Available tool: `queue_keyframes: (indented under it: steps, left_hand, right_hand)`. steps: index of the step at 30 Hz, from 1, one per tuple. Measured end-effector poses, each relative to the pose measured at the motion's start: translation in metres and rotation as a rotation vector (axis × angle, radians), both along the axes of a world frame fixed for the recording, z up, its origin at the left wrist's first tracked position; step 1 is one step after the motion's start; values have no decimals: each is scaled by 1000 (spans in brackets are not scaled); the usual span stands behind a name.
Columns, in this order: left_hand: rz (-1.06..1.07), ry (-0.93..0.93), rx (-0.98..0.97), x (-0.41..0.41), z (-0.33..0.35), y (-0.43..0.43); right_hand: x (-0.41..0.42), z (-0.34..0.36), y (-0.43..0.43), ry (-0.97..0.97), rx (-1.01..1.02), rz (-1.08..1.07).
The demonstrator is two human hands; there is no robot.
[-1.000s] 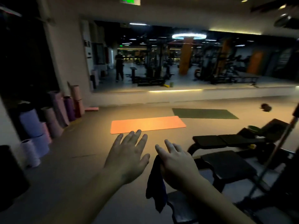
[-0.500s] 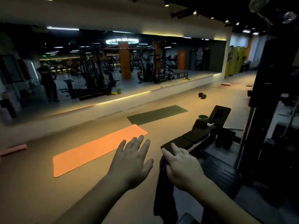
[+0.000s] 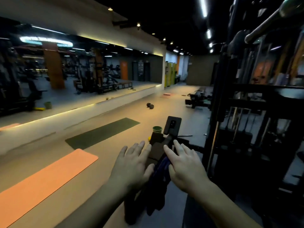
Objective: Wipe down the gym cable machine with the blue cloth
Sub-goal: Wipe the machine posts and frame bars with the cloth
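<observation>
Machine (image 3: 256,102): dark frame off to the right, well apart from both hands, not yet wiped. The light is poor, and bars and cables could snag a sleeve or a knuckle on the way in.
Mat (image 3: 42,183): orange, flat on the floor to the left. An edge there might catch a foot if the walk drifts that way.
Bench (image 3: 172,127): dead ahead, between the person and the machine. Shins are at risk here, because the hands and the hanging cloth mask its near end.
Bucket (image 3: 157,129): green, just beside the bench's far end, easy to kick over.
Cloth (image 3: 159,178): dark blue, dangling between the two hands from the thumb side of the right one. It hangs long, so it could drag on the bench or slip free.
Right hand (image 3: 184,168): fingers straight and spread, with the thumb tucked out of sight beneath. That thumb appears to be the only pinch on the cloth, which looks a thin hold to me.
Left hand (image 3: 131,167): spread flat and holding nothing, its thumb close by the cloth, so there is no backup grip if the cloth goes.
</observation>
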State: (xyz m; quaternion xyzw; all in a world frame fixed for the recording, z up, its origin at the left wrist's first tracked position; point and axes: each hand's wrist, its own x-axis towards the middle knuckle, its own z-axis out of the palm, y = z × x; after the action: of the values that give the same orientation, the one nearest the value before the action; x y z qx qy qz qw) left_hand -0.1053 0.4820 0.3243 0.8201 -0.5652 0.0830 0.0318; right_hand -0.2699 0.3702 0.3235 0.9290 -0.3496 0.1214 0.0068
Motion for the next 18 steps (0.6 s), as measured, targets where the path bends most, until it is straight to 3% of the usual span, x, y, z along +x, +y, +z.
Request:
queue_keyframes:
  steps: [9, 18]
  left_hand:
    - [-389, 8, -108, 126, 40, -87]
    - [-717, 38, -105, 112, 30, -186]
  right_hand:
    - [91, 37, -21, 26, -6, -395]
    - [76, 32, -59, 8, 34, -711]
